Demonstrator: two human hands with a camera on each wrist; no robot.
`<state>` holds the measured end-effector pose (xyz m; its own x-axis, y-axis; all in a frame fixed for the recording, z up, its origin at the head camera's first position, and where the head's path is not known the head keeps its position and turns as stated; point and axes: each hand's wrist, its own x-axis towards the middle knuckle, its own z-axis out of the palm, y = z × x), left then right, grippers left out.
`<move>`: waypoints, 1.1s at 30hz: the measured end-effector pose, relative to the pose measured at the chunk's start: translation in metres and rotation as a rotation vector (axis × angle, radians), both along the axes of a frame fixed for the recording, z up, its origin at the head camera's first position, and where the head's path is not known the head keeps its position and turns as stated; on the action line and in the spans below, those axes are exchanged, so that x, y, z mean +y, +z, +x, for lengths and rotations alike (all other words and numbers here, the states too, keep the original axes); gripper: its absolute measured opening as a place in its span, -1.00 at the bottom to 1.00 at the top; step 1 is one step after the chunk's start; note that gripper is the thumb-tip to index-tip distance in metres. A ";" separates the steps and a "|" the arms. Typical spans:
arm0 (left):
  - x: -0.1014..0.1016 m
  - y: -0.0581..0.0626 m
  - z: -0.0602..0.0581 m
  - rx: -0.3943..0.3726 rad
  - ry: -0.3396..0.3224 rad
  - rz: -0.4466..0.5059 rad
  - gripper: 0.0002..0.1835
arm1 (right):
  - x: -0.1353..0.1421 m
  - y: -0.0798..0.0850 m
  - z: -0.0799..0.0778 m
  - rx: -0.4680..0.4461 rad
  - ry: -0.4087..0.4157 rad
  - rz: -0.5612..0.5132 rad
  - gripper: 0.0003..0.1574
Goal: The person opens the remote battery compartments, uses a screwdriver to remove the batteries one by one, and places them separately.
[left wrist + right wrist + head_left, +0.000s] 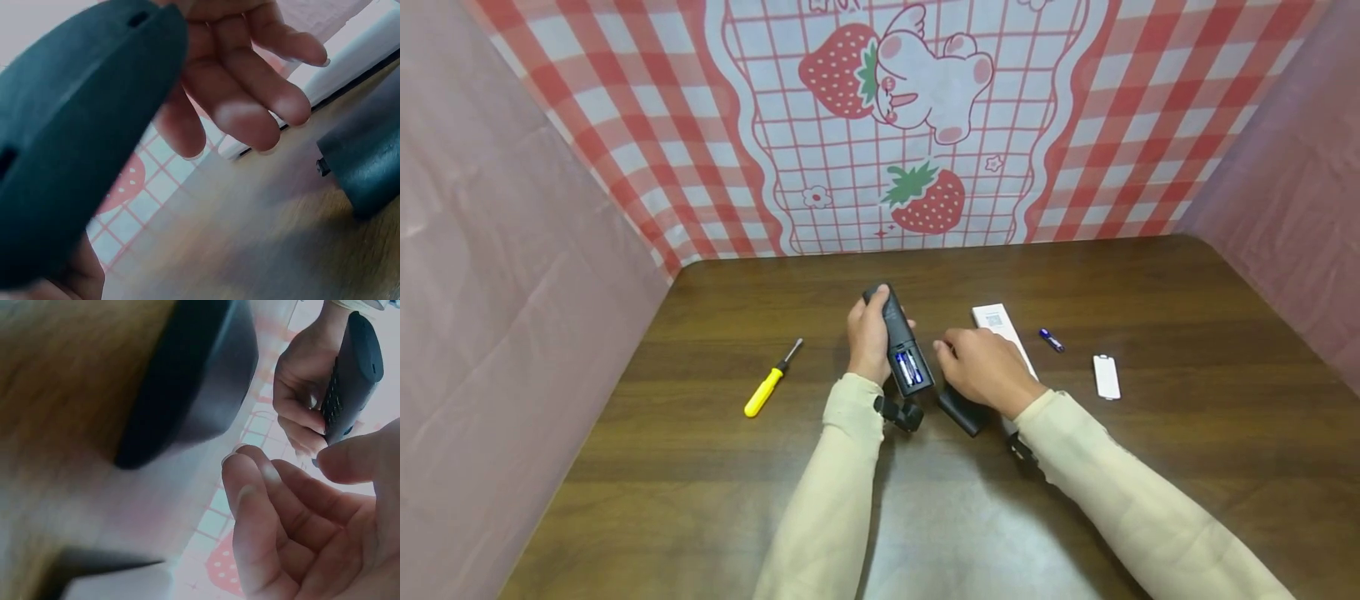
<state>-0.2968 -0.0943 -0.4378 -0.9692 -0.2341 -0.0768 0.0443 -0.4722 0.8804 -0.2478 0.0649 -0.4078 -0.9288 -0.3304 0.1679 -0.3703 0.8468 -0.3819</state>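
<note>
My left hand (pixel 868 335) grips a black remote control (pixel 898 325), its thumb along the back. The battery compartment faces up uncovered at the near end, with blue-and-silver batteries (pixel 908 369) inside. To the right of the remote is my right hand (pixel 988 367), its fingers loosely bent and nothing between them in the right wrist view. Below that hand, a black cover piece (pixel 961 412) lies on the table, partly hidden by it. In the left wrist view, a small tab shows at the end of the cover piece (pixel 369 169).
A long white object (pixel 996 319) with a square code label lies partly under my right hand and forearm. Further right are a blue battery (pixel 1051 339) and a small white cover (pixel 1106 377). A yellow-handled screwdriver (pixel 765 392) lies on the left of the wooden table (pixel 700 492).
</note>
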 end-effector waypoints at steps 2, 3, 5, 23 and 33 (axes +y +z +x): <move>0.000 0.000 0.000 -0.008 0.005 0.000 -0.72 | -0.001 0.000 -0.002 -0.013 0.001 -0.017 -0.60; -0.001 0.000 0.000 -0.015 0.005 -0.003 -0.73 | -0.002 0.000 -0.003 -0.018 0.004 -0.028 -0.59; 0.000 0.001 0.000 -0.015 -0.006 0.003 -0.74 | -0.002 -0.001 -0.005 -0.039 0.007 -0.056 -0.56; -0.002 0.001 0.000 -0.035 -0.100 -0.031 -0.75 | -0.014 0.005 -0.017 -0.166 -0.039 -0.166 -0.38; 0.001 0.003 0.000 -0.087 -0.143 -0.019 -0.76 | -0.015 0.006 -0.027 -0.197 -0.012 -0.182 -0.31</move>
